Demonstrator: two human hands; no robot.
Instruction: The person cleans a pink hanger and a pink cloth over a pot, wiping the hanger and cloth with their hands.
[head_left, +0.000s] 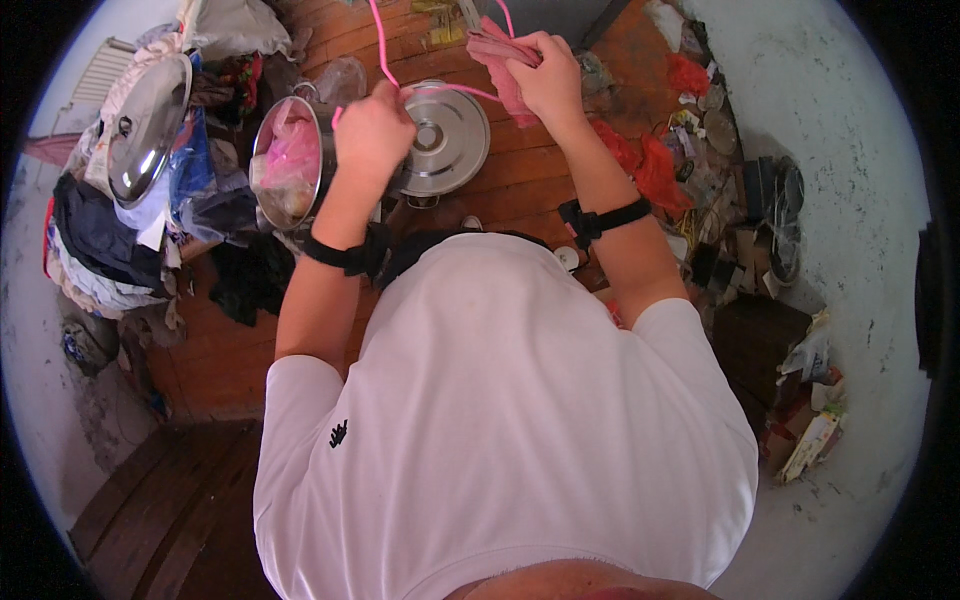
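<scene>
My left hand (375, 131) is closed around a pink cord (382, 45), with a short end of it poking out to the left of the fist. From the fist, one length of cord runs up out of view and another crosses to the right, behind the cloth. A folded pink cloth (506, 67) is pinched between the thumb and fingers of my right hand (551, 75), its lower part hanging down. Below and between my hands, a round steel lid (450, 142) covers a pot on the floor. My left hand overlaps that lid's left edge in the view.
Left of my left hand stands an open metal pot (321, 176) holding plastic bags (289, 161). Another shiny lid (150, 135) leans on a heap of clothes (105, 240). Red plastic bags (660, 176) and clutter line the right wall (840, 187). The floor is wooden boards (517, 161).
</scene>
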